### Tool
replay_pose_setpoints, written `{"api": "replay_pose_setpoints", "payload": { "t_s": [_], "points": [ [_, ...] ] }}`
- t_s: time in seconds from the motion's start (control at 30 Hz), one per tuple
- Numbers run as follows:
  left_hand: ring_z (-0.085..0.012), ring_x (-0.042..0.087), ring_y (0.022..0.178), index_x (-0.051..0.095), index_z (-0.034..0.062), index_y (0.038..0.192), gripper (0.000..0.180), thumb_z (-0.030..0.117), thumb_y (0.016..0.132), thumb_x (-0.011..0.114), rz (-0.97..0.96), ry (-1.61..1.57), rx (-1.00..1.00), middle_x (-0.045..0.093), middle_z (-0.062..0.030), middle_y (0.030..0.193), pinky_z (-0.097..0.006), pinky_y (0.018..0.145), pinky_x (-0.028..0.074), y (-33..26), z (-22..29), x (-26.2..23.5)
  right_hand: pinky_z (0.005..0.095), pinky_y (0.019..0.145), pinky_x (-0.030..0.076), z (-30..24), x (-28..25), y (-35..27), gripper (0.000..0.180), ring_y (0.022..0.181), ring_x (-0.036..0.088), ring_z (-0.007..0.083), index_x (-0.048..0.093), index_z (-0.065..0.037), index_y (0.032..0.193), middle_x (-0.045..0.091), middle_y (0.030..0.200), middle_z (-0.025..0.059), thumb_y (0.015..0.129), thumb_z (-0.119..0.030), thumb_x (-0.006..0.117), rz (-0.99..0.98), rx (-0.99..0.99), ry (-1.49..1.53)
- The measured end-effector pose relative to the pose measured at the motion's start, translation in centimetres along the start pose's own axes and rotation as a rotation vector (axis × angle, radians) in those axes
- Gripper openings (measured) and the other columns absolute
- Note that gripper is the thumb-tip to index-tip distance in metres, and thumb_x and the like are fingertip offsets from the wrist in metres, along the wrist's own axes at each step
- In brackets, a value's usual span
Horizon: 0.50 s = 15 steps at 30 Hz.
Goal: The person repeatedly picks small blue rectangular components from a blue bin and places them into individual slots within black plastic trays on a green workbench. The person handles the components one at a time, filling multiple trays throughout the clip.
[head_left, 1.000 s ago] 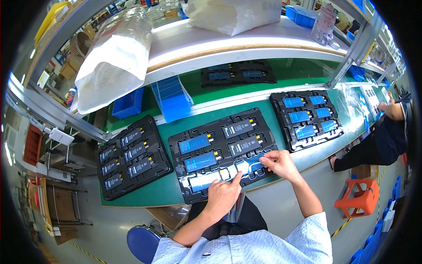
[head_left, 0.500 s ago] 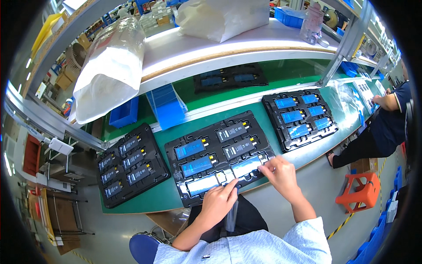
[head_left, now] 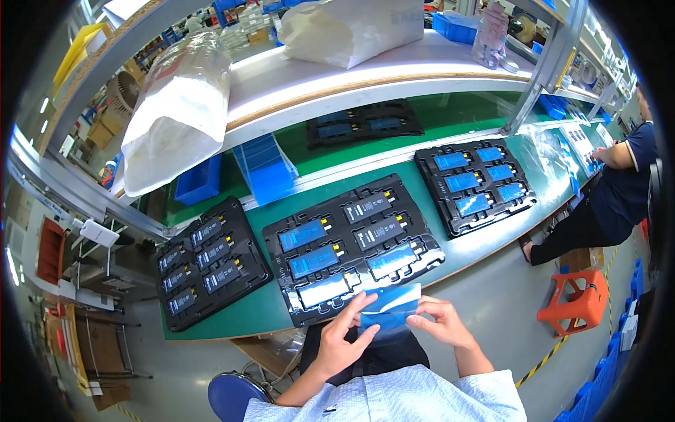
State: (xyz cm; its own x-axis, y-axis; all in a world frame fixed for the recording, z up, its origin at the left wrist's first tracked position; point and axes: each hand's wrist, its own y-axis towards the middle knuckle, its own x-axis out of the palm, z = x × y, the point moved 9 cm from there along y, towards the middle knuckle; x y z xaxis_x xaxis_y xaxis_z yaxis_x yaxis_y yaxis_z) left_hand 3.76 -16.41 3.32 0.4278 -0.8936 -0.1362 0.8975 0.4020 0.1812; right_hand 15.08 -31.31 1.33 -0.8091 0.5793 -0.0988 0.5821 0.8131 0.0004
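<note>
Head view: hands [head_left: 394, 334] pinch translucent blue film [head_left: 392, 307].

Three trays [head_left: 351, 243] side by side on the bench [head_left: 485, 246] (shelf [head_left: 337, 77] behind), film sheet [head_left: 390, 309] just before the middle one.

co-worker [head_left: 619, 183] cut off – tray labels unreadable

I see a thin blue film strip [head_left: 391, 307], glossy and translucent, stretched flat and nearly level just in front of the middle black tray [head_left: 355, 243], off its near edge, pinched at both ends.
</note>
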Motion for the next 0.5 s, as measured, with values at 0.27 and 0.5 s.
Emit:
{"api": "replay_pose_setpoints", "payload": {
  "t_s": [0.27, 0.5],
  "points": [
    [-0.0137, 0.066, 0.090, 0.053, -0.0042, 0.126, 0.048, -0.001, 0.081, 0.072, 0.041, -0.211, -0.167, 0.070, -0.0117, 0.093, -0.025, 0.080, 0.051, -0.4, -2.3, -0.5, 0.0287, 0.070, 0.048, -3.6, -0.7, -0.1, 0.017, 0.078, 0.060, 0.0181, 0.068, 0.002, 0.088, 0.063, 0.086, 0.0092, 0.077, -0.008, 0.076, 0.191, -0.217, -0.263],
    [-0.0086, 0.065, 0.082, 0.053, -0.0025, 0.125, 0.052, 0.003, 0.079, 0.075, 0.063, -0.020, -0.145, 0.070, -0.0074, 0.084, -0.023, 0.077, 0.050, -0.3, -1.5, -0.6, 0.0285, 0.073, 0.048, -0.5, 0.2, 1.1, 0.018, 0.085, 0.059, 0.0172, 0.069, 0.000, 0.092, 0.064, 0.092, 0.0093, 0.080, -0.011, 0.075, -0.080, 0.026, 0.017]
  ]
}}
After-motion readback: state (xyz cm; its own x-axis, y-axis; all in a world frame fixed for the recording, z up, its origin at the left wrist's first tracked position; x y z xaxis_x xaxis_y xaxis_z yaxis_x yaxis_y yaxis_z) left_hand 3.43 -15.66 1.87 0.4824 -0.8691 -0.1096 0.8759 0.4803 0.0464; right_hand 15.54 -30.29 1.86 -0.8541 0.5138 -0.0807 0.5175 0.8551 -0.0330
